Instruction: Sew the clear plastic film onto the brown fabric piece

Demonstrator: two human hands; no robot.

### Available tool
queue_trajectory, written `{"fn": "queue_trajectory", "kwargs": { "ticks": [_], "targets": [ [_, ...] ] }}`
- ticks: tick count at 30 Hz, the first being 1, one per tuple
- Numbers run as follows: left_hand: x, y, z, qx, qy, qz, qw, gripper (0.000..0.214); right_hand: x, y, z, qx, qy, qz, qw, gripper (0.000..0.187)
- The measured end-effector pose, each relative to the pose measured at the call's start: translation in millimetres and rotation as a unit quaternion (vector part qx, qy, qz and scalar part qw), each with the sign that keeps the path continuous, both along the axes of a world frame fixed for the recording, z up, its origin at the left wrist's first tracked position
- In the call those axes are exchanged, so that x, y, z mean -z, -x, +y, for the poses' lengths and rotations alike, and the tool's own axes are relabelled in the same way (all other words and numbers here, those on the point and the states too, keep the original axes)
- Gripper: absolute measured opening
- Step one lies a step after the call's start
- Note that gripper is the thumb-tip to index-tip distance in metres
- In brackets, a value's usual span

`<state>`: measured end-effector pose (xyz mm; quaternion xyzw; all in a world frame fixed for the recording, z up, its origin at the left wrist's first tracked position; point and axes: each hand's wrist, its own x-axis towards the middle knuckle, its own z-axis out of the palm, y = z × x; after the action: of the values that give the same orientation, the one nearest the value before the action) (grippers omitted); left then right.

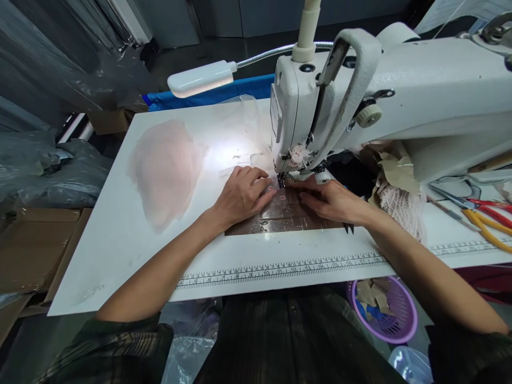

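Observation:
My left hand (247, 193) lies palm down just left of the presser foot (282, 179) of a white sewing machine (294, 112), its fingers spread and lightly bent. Under its fingertips is a brown, taped plate (276, 217) with small reddish marks. My right hand (334, 200) rests on the right of that plate, fingers stretched toward the foot with a gap between thumb and forefinger. Its farthest fingertips are partly hidden by the machine. Any thin fabric beneath the foot is too faint to make out. A pale fabric flower (298, 154) sits on the machine head.
Sheer pink fabric (170, 165) lies heaped on the white table (100, 250) at left. A lamp (202, 78) shines from behind. Yellow-handled scissors (486, 226) and pale cords (402, 205) are at right. A purple basket (408, 312) with scraps stands below the ruler-marked edge.

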<state>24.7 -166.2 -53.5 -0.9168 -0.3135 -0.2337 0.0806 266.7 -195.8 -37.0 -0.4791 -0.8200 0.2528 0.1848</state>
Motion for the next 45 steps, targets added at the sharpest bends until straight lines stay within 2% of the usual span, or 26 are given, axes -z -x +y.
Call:
{"fn": "queue_trajectory", "kwargs": {
  "ticks": [3, 6, 9, 11, 17, 22, 30, 36, 42, 45],
  "targets": [
    [-0.3, -0.1, -2.5, 0.062, 0.043, -0.038, 0.996, 0.020, -10.4, -0.3, 12.4, -0.011, 0.052, -0.031, 0.998, 0.025],
    [3.1, -2.5, -6.6, 0.119, 0.105, -0.049, 0.986, 0.019, -7.5, 3.5, 18.2, 0.036, 0.089, -0.037, 0.995, 0.020],
    [6.8, -3.8, -8.3, 0.128, 0.150, -0.065, 0.978, 0.021, 1.7, 5.7, 17.0, 0.084, 0.068, -0.021, 0.994, 0.017],
    [8.6, -4.2, -7.8, 0.123, 0.161, -0.083, 0.976, 0.019, 6.4, 5.5, 15.0, 0.087, 0.049, -0.012, 0.995, 0.018],
    [11.0, -6.7, -7.2, 0.097, 0.128, -0.095, 0.982, 0.017, 10.4, 2.2, 13.8, 0.061, -0.011, -0.017, 0.998, 0.026],
    [8.2, -8.6, -9.8, 0.079, 0.095, -0.048, 0.991, 0.020, 12.4, 1.3, 9.0, -0.005, -0.050, 0.007, 0.999, 0.031],
    [7.2, -7.7, -11.1, 0.093, 0.054, 0.023, 0.994, 0.025, 15.7, 0.7, 3.5, -0.045, -0.063, -0.080, 0.994, 0.038],
    [2.9, -4.0, -13.5, 0.114, 0.046, 0.026, 0.992, 0.022, 13.7, 2.7, 2.4, -0.051, -0.085, -0.106, 0.989, 0.037],
    [0.5, -3.3, -14.9, 0.099, 0.038, 0.043, 0.993, 0.024, 14.6, 6.5, 0.1, -0.049, -0.127, -0.136, 0.981, 0.037],
    [0.1, -3.4, -15.5, 0.090, 0.045, 0.051, 0.994, 0.025, 14.6, 9.1, -0.9, -0.038, -0.121, -0.165, 0.978, 0.039]
  ]
}}
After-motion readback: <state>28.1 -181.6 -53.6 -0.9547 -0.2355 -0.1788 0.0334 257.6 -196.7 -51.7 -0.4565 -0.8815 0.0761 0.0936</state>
